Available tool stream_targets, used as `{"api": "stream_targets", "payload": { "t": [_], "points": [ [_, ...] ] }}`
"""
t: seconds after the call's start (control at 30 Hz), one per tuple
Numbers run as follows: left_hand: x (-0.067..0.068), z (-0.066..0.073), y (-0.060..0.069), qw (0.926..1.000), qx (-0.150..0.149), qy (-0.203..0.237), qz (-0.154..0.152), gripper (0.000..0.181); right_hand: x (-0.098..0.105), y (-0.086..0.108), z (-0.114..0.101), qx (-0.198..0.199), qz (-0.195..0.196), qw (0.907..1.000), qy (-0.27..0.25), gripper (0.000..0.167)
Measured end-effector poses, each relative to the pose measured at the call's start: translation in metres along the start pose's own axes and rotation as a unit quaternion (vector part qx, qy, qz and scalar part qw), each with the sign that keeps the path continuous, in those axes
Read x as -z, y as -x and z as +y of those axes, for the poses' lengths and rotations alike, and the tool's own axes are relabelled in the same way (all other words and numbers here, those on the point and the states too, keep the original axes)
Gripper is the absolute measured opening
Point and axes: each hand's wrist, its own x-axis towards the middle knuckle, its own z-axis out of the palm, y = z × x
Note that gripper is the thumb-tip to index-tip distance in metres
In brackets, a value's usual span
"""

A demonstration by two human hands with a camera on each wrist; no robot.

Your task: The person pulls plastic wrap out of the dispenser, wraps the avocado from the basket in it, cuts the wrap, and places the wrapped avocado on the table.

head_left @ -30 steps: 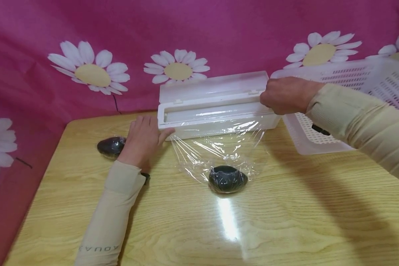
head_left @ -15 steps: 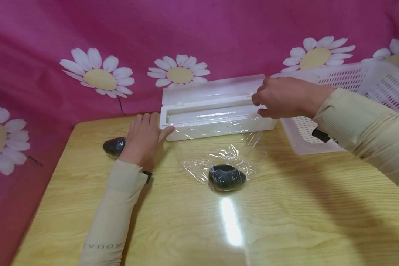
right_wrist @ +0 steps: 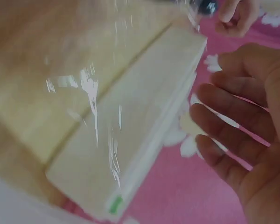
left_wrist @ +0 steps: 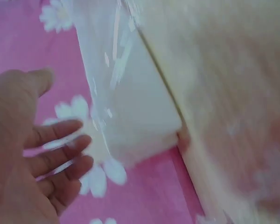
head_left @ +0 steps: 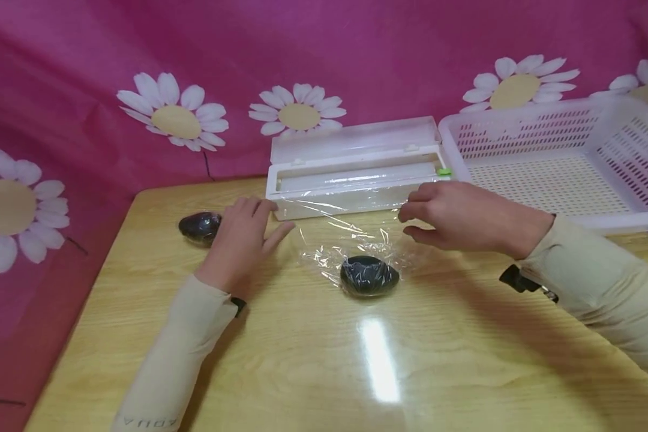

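In the head view, a dark avocado [head_left: 369,276] lies mid-table beneath clear plastic wrap [head_left: 351,228]. The film runs back to a white wrap dispenser box [head_left: 351,201], its lid raised, with a roll [head_left: 356,179] inside and a green slide cutter [head_left: 444,172] at its right end. My left hand [head_left: 243,237] hovers by the box's left front corner, its fingers loosely spread. Fingers relaxed, my right hand [head_left: 450,216] is at the film's right side; whether it touches the film is unclear. Both wrist views show nothing gripped by my left hand [left_wrist: 46,154] or right hand [right_wrist: 242,112].
A second dark avocado [head_left: 200,228], seemingly wrapped, lies left of my left hand and partly behind it. A white slotted plastic basket [head_left: 545,180] stands at the back right. Behind the wooden table [head_left: 302,360] hangs a pink flowered cloth [head_left: 389,54].
My right hand has left the box's right end, coming forward and down beside the film, and the green cutter now shows. My left hand has eased slightly off the box's left corner.
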Motion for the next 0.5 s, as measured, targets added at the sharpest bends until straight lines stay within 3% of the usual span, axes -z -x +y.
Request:
{"api": "stream_targets", "payload": {
  "t": [0.17, 0.33, 0.43, 0.5],
  "points": [
    [-0.009, 0.024, 0.019, 0.9922, -0.12, 0.022, 0.025, 0.03, -0.024, 0.009, -0.023, 0.039, 0.061, 0.9974, -0.005, 0.016],
    [-0.016, 0.046, 0.033, 0.9689, -0.241, 0.052, 0.023, 0.025, -0.043, 0.014, -0.044, 0.065, 0.09, 0.9935, -0.026, 0.021],
    [-0.021, 0.057, 0.037, 0.9551, -0.289, 0.063, 0.022, 0.03, -0.051, 0.016, -0.053, 0.07, 0.099, 0.9917, -0.043, 0.027],
    [-0.024, 0.061, 0.038, 0.9504, -0.304, 0.064, 0.022, 0.036, -0.056, 0.017, -0.056, 0.075, 0.101, 0.9908, -0.048, 0.03]
  ]
}}
